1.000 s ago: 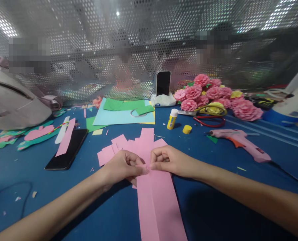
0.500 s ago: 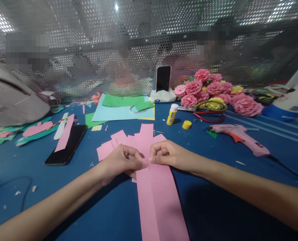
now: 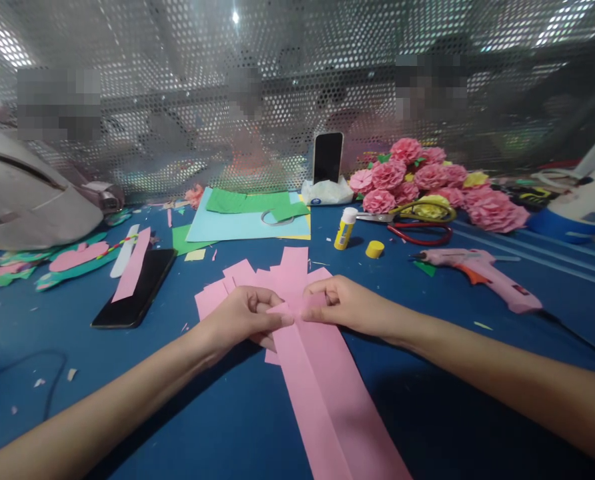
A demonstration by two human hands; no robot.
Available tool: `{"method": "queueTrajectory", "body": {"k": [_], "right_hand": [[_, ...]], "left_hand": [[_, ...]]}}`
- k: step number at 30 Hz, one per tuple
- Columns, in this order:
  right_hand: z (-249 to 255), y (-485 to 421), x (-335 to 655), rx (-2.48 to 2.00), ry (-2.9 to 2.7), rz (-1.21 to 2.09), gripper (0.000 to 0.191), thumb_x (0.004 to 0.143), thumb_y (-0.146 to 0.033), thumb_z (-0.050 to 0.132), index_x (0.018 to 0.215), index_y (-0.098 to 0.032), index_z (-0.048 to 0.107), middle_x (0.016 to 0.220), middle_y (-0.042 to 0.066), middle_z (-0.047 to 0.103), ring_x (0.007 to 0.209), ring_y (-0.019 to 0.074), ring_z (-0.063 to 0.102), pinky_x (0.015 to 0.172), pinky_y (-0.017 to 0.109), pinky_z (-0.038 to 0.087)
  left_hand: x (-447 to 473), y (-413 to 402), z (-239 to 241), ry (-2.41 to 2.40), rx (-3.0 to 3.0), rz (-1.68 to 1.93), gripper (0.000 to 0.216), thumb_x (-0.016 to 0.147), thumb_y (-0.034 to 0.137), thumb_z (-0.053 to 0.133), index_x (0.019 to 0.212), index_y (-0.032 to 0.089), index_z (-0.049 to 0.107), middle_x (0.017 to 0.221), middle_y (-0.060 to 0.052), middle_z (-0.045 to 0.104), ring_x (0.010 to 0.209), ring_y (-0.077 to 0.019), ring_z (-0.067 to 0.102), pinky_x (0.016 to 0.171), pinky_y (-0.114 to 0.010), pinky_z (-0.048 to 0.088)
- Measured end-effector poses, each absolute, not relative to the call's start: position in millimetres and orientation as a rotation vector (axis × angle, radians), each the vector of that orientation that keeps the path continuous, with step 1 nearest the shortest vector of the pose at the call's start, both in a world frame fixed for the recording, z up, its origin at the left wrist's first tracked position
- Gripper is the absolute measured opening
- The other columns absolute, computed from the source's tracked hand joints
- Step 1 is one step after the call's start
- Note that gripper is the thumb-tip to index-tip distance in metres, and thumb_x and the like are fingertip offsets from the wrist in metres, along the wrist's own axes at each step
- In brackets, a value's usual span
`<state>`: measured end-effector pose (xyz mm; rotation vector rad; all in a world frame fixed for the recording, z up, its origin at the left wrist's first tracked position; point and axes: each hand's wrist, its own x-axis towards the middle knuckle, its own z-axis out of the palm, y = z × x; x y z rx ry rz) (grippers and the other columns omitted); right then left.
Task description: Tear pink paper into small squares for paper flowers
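Head view: your left hand (image 3: 242, 317) and right hand (image 3: 346, 303) pinch fingers on the pink strip (image 3: 332, 373), probably light, easily creased, best held by its edges

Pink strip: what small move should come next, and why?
Perhaps slide the right hand nearer along the crease: it and the left hand hold the strip at its far end, and the crease runs on toward the wearer, untouched there.

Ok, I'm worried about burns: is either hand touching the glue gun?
No, the glue gun lies apart on the table while the left hand and right hand hold pink paper.
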<state>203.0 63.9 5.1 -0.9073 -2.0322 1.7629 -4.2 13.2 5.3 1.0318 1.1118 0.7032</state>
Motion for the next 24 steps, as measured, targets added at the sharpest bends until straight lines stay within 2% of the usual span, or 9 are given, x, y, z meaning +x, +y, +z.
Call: {"method": "queueTrajectory", "body": {"k": [4,12,15,19,22,24], "right_hand": [[1.5,64.0,202.0,-0.886,-2.053,1.739,0.040,0.073,-0.047,0.072,0.065,-0.016,0.048,0.057,-0.007,0.034,0.050,0.0060,0.029,0.045,0.020,0.018],[6.4,61.0,199.9,-0.924,-1.995,1.746,0.042,0.070,-0.048,0.074,0.063,-0.015,0.049,0.055,-0.008,0.035,0.049,0.0058,0.029,0.045,0.020,0.019],[7.4,60.3,199.0,-0.924,-1.910,1.771,0.040,0.069,-0.045,0.075,0.065,-0.015,0.049,0.058,-0.007,0.041,0.051,0.0059,0.035,0.047,0.019,0.024],[6.3,61.3,199.6,-0.874,-1.786,1.816,0.033,0.070,-0.040,0.077,0.072,-0.014,0.056,0.068,-0.003,0.053,0.061,0.0090,0.050,0.055,0.020,0.037],[5.5,62.2,201.0,-0.854,-1.765,1.950,0.034,0.066,-0.037,0.080,0.084,-0.014,0.063,0.079,0.001,0.063,0.072,0.0140,0.059,0.063,0.023,0.045],[5.3,62.0,201.2,-0.866,-1.775,1.978,0.036,0.064,-0.035,0.081,0.088,-0.013,0.065,0.080,0.002,0.066,0.072,0.0146,0.061,0.062,0.024,0.047]], "left_hand": [[-5.2,14.2,3.8,1.134,1.075,0.653,0.025,0.067,0.031,0.079,0.072,0.011,0.065,0.061,-0.001,0.066,0.053,-0.0098,0.063,0.055,-0.021,0.055],[-3.4,10.4,7.3,1.134,1.083,0.719,0.022,0.068,0.030,0.078,0.067,0.011,0.066,0.058,0.001,0.062,0.051,-0.0072,0.059,0.053,-0.019,0.053],[-3.6,11.9,7.0,1.108,1.075,0.724,0.021,0.070,0.029,0.077,0.071,0.012,0.066,0.056,0.002,0.061,0.051,-0.0063,0.058,0.058,-0.019,0.055],[-4.1,13.7,5.0,1.097,1.094,0.690,0.023,0.069,0.027,0.078,0.083,0.012,0.068,0.059,0.002,0.063,0.054,-0.0078,0.061,0.061,-0.021,0.056],[-4.3,13.7,3.7,1.124,1.110,0.687,0.023,0.069,0.029,0.078,0.077,0.011,0.066,0.060,0.000,0.064,0.054,-0.0090,0.062,0.057,-0.020,0.056],[-4.4,13.3,3.6,1.127,1.120,0.679,0.025,0.068,0.032,0.078,0.073,0.011,0.065,0.061,-0.001,0.065,0.054,-0.0096,0.063,0.055,-0.020,0.055]]}}
